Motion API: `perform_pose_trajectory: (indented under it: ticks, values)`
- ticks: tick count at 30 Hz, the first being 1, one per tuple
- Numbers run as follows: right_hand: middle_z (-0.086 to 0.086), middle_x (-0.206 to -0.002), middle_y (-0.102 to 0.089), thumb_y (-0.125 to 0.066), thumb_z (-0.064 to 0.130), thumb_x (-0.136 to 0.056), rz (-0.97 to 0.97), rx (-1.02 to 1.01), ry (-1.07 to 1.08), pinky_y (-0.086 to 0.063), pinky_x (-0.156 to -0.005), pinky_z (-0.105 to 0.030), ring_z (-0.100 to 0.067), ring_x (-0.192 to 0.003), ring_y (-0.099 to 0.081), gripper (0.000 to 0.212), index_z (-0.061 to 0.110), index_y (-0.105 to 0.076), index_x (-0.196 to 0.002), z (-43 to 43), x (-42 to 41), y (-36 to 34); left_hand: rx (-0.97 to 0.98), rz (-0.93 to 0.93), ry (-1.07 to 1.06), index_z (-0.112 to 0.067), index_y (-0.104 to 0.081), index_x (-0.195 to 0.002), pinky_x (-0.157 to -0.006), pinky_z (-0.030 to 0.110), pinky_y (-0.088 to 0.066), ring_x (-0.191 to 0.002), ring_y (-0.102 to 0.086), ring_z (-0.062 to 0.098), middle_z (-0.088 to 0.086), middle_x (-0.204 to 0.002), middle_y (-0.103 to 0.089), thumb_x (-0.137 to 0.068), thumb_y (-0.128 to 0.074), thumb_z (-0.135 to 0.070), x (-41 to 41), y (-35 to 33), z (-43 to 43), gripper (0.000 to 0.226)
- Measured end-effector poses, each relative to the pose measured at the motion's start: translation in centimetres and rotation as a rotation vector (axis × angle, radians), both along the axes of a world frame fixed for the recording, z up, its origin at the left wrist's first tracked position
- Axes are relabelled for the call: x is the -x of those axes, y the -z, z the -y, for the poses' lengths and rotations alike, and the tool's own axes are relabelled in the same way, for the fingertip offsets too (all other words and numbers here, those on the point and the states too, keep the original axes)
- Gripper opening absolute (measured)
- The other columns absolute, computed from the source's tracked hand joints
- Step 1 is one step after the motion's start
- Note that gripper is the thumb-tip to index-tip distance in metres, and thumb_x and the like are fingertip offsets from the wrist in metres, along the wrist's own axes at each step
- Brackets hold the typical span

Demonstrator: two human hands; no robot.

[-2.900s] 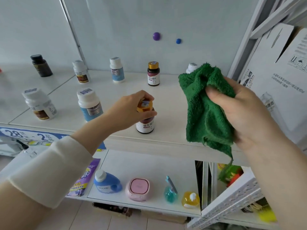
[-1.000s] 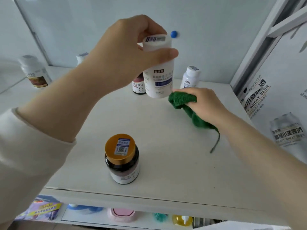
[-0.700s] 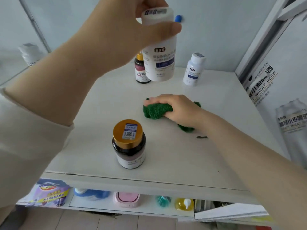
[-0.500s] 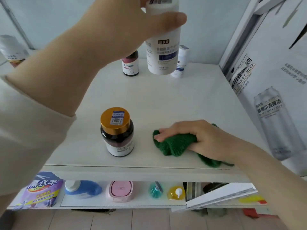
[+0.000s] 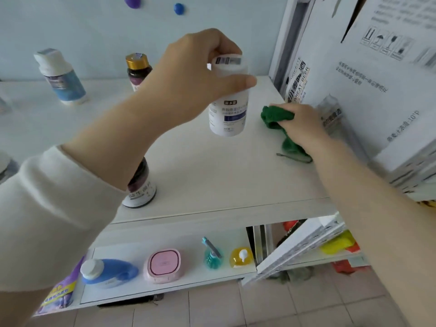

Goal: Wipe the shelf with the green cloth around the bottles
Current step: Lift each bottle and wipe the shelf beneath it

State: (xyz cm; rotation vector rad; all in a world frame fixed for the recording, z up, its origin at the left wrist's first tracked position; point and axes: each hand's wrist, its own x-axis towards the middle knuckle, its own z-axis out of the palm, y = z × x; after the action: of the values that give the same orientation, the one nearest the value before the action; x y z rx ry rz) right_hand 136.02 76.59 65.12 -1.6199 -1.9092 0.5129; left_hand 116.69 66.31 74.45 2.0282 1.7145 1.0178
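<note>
The right hand [image 5: 299, 125], clutching the green cloth [image 5: 276, 116], had swept rearward across the shelf [image 5: 212, 175] while the left hand [image 5: 195, 79] gripped the white bottle [image 5: 228, 116] aloft.

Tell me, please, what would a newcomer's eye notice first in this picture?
First, the left hand holding a white bottle by its top, in the air above the shelf, at centre. Then the right hand pressing the bunched green cloth on the shelf at back right, beside a cardboard box. A dark bottle stands near the front edge, half hidden by the left forearm.
</note>
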Motion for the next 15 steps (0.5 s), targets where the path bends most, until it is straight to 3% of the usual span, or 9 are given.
perform_pose_trajectory:
  ticks: [4, 7, 10, 13, 15]
  values:
    - [0.006, -0.130, -0.058, -0.050, 0.009, -0.090, 0.104, 0.034, -0.189, -0.029, -0.093, -0.016, -0.013, -0.119, -0.052, 0.040, 0.031, -0.058, -0.122, 3.8, 1.3, 0.7, 0.004, 0.019, 0.004, -0.024, -0.056, -0.110, -0.065, 0.002, -0.042, -0.089, -0.056, -0.002, -0.014, -0.110, -0.061, -0.077, -0.064, -0.041, -0.5, 0.9, 0.2, 0.039]
    - [0.014, -0.129, -0.055, -0.054, -0.002, -0.083, 0.063, 0.056, -0.415, -0.034, -0.092, -0.010, -0.003, -0.111, -0.052, 0.055, 0.037, -0.055, -0.122, 11.0, 1.3, 1.0, 0.001, 0.064, 0.002, -0.030, -0.054, -0.101, -0.063, -0.003, -0.042, -0.081, -0.055, -0.010, -0.023, -0.091, -0.057, -0.075, -0.066, -0.040, -0.9, 1.4, 0.7, 0.031]
    - [0.031, -0.114, -0.051, -0.055, -0.003, -0.083, -0.073, 0.194, -0.541, -0.037, -0.087, 0.000, 0.014, -0.101, -0.051, 0.059, 0.048, -0.056, -0.114, 15.9, -0.1, 0.5, 0.025, 0.074, 0.006, -0.033, -0.052, -0.098, -0.069, 0.004, -0.043, -0.081, -0.056, -0.008, -0.018, -0.096, -0.059, -0.074, -0.067, -0.039, -1.4, 1.5, 1.0, 0.028]
    - [0.035, -0.089, -0.055, -0.055, 0.004, -0.085, -0.117, 0.225, -0.428, -0.042, -0.070, 0.001, 0.014, -0.083, -0.058, 0.054, 0.056, -0.052, -0.100, 15.5, -2.1, -1.2, 0.047, 0.080, 0.002, -0.034, -0.052, -0.096, -0.066, 0.002, -0.041, -0.084, -0.058, -0.006, -0.018, -0.096, -0.059, -0.074, -0.067, -0.038, -1.8, 1.6, 1.1, 0.027]
    - [0.026, -0.082, -0.057, -0.055, 0.008, -0.087, -0.117, 0.093, -0.220, -0.039, -0.059, -0.004, 0.006, -0.071, -0.057, 0.042, 0.046, -0.058, -0.104, 12.5, -3.4, -2.0, 0.074, 0.088, 0.004, -0.033, -0.053, -0.098, -0.065, 0.001, -0.041, -0.085, -0.059, -0.004, -0.016, -0.101, -0.061, -0.075, -0.068, -0.038, -2.1, 2.1, 1.3, 0.028]
